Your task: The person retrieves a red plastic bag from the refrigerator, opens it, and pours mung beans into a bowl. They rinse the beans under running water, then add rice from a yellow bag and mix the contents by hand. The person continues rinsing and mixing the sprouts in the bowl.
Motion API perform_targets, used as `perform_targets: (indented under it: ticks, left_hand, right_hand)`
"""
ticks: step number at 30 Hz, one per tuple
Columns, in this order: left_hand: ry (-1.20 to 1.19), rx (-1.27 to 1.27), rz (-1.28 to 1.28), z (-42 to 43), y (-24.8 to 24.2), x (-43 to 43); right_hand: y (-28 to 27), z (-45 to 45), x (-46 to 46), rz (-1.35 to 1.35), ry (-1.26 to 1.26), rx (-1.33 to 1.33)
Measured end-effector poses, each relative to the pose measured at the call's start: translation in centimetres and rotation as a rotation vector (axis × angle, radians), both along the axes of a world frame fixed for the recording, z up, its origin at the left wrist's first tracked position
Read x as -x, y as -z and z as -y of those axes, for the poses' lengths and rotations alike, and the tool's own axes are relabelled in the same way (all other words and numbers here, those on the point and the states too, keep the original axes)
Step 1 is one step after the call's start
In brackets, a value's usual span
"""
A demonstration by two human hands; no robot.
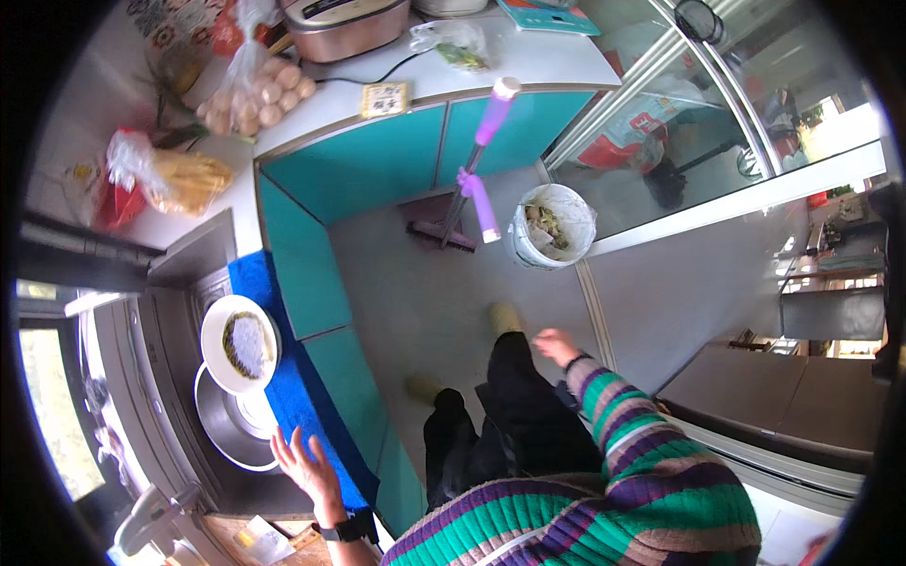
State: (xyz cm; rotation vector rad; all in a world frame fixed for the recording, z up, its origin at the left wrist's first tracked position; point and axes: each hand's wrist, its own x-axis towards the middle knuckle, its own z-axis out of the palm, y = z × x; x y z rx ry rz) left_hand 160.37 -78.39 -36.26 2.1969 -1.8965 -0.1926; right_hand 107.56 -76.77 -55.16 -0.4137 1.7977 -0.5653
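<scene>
My left hand [308, 470] is held over the blue cloth [311, 396] at the sink's edge, its fingers spread and nothing in it. My right hand [555, 345] hangs over the floor beside my leg, its fingers loosely curled; whether they are closed cannot be told, and no object shows in it. A white bowl [212, 347] with water and small greenish bits sits at the sink, overlapping a metal basin [219, 428] just beyond my left fingertips.
A lined waste bin [520, 240] with scraps stands on the floor near a broom with a purple handle [495, 113] and a dustpan [425, 212]. Teal cabinets [361, 163] border the floor. Bagged eggs [262, 99] lie on the counter. A sliding glass door's frame [736, 191] is at right.
</scene>
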Motion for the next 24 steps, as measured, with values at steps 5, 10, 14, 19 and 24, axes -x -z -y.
perform_targets:
  ticks: [5, 10, 14, 19, 24]
  left_hand:
    - [-0.128, -0.382, -0.622, 6.2, -3.4, 9.7]
    - [0.146, -0.257, -0.929, 18.6, 1.8, 30.4]
    - [-0.134, -0.413, -1.111, 29.6, 6.3, 41.0]
    - [-0.372, -0.286, -1.01, 33.0, 5.7, 39.9]
    - [-0.491, -0.117, -0.864, 30.5, 1.4, 30.6]
  right_hand:
    - [-0.4, -3.2, 11.4, -0.131, 0.25, -0.129]
    - [0.5, 4.4, 15.0, 0.177, 0.093, -0.052]
    - [-2.1, 10.1, 18.9, 0.339, 0.034, 0.127]
    - [-4.6, 10.4, 28.1, 0.228, 0.069, 0.135]
    - [-3.0, 11.4, 34.5, 0.016, 0.192, -0.048]
